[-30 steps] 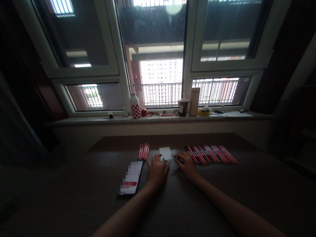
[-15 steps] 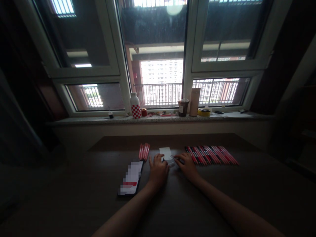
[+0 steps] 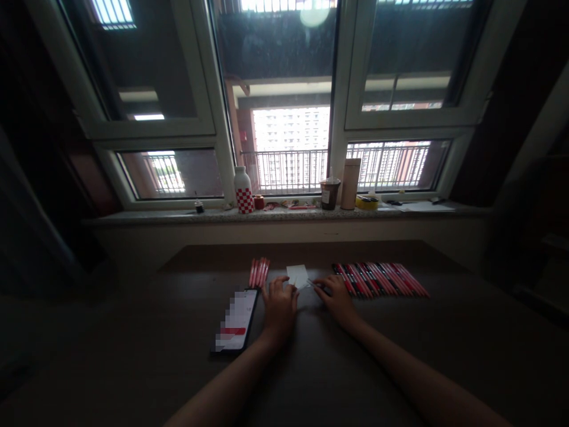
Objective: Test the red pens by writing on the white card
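Observation:
On the dark table (image 3: pixel 400 356), my left hand (image 3: pixel 279 307) rests with curled fingers touching the near left corner of a small white paper (image 3: pixel 297 275). My right hand (image 3: pixel 338 299) is closed round a thin pen (image 3: pixel 316 286) whose tip points left toward the paper. A long row of red pens (image 3: pixel 381 279) lies just right of my right hand. A small bunch of red pens (image 3: pixel 259 272) lies left of the paper. A phone (image 3: pixel 235 320) with a lit screen lies beside my left hand.
A stone windowsill (image 3: pixel 178 217) runs behind the table. On it stand a red-checked white bottle (image 3: pixel 243 190), a dark drink cup (image 3: pixel 329 193), a tall tumbler (image 3: pixel 350 183), a yellow tape roll (image 3: pixel 367 202) and papers (image 3: pixel 420 206). Large windows rise above.
My left hand has slid slightly left and back from the paper's centre to its corner. My right hand and the pen have stayed in place.

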The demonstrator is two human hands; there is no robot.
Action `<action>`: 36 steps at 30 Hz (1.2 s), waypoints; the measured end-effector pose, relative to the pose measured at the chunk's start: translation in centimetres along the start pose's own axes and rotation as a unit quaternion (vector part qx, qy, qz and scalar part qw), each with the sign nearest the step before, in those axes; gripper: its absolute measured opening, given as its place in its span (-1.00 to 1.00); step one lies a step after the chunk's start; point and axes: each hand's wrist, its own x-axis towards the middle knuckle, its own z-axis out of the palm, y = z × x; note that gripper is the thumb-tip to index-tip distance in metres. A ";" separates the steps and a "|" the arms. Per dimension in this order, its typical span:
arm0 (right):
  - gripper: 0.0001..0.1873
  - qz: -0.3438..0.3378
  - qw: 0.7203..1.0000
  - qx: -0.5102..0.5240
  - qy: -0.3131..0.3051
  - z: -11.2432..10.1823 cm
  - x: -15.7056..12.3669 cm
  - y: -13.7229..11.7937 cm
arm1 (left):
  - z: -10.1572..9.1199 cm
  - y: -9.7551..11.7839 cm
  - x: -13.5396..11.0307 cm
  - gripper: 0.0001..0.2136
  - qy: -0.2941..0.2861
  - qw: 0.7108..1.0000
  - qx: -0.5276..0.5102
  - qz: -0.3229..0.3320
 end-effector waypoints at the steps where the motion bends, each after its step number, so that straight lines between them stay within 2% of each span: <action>1: -0.83 0.001 1.000 0.001 0.000 0.0 0.0 0.0 | 0.0 0.0 0.0 -0.86 0.003 1.000 -0.004 -0.001; 14: -0.82 -0.003 1.000 0.003 -0.005 0.0 0.0 0.2 | -0.2 -0.4 0.1 -0.85 0.033 0.999 -0.017 -0.023; 36: -0.79 -0.026 0.999 -0.034 0.003 0.0 -0.3 -0.5 | -0.3 -0.4 0.1 -0.83 0.016 0.999 0.004 -0.049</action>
